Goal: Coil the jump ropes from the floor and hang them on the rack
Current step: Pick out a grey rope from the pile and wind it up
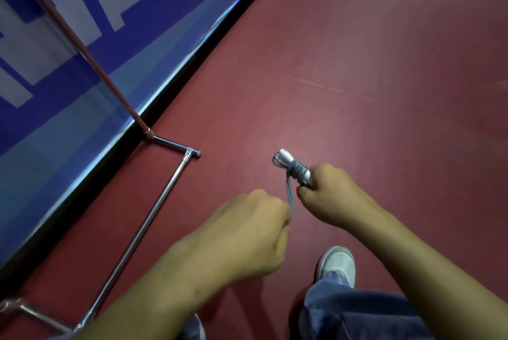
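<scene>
A grey jump rope (295, 168) is wound in tight turns around its white handles, whose tips point up and left. My right hand (330, 196) grips the lower part of those handles. A short free length of the rope runs down from the coil to my left hand (253, 232), which pinches its end just below and left of the right hand. The chrome rack (143, 225) stands to the left; its base bar lies on the floor and an upright pole rises toward the top left. No other ropes show.
The floor (357, 64) is dark red. A blue banner wall (82, 37) with white lettering runs diagonally behind the rack. My grey shoe (336, 261) and blue jeans are at the bottom right.
</scene>
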